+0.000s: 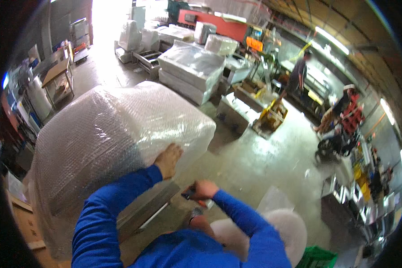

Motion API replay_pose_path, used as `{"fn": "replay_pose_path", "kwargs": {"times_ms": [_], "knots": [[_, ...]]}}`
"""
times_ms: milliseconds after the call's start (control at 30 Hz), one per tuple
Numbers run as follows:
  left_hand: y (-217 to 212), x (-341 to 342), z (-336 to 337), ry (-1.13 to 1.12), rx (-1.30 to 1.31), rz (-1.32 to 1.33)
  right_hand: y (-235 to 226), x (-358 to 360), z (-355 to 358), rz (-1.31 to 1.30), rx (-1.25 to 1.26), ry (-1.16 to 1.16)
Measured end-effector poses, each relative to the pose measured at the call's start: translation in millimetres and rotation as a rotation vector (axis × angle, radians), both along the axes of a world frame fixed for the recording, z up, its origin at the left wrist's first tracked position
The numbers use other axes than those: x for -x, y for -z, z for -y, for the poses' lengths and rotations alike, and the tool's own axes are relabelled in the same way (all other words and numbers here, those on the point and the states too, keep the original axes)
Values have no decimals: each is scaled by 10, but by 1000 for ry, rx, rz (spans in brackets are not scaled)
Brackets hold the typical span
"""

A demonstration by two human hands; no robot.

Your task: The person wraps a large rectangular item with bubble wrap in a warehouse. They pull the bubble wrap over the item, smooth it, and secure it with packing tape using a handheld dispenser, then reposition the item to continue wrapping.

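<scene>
Bubble-wrapped bulky package under left hand, right hand gripping dark tool

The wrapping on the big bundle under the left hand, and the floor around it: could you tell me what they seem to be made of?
The wrapping looks like clear plastic bubble wrap: translucent, with a fine dotted texture and glossy creases. The left hand lies flat on it. The floor looks like smooth grey concrete, possibly sealed or polished, since it reflects light in pale patches.
</scene>
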State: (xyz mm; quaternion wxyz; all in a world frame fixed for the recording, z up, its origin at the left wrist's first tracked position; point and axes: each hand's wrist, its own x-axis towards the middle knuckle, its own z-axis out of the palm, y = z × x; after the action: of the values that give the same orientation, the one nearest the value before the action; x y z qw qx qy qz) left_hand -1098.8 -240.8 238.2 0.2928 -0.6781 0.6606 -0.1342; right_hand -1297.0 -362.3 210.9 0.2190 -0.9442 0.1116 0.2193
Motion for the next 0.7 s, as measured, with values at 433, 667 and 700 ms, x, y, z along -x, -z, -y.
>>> {"fn": "replay_pose_path", "kwargs": {"times_ms": [433, 667, 700], "knots": [[1162, 1056, 282, -623, 445, -1413, 715, 1410, 1007, 114, -162, 700], [594, 712, 2132, -710, 308, -1531, 557, 805, 2517, 327, 21, 646], [488, 651, 2361, -680, 330, -1622, 480, 705, 2751, 343, 66, 635]]}}
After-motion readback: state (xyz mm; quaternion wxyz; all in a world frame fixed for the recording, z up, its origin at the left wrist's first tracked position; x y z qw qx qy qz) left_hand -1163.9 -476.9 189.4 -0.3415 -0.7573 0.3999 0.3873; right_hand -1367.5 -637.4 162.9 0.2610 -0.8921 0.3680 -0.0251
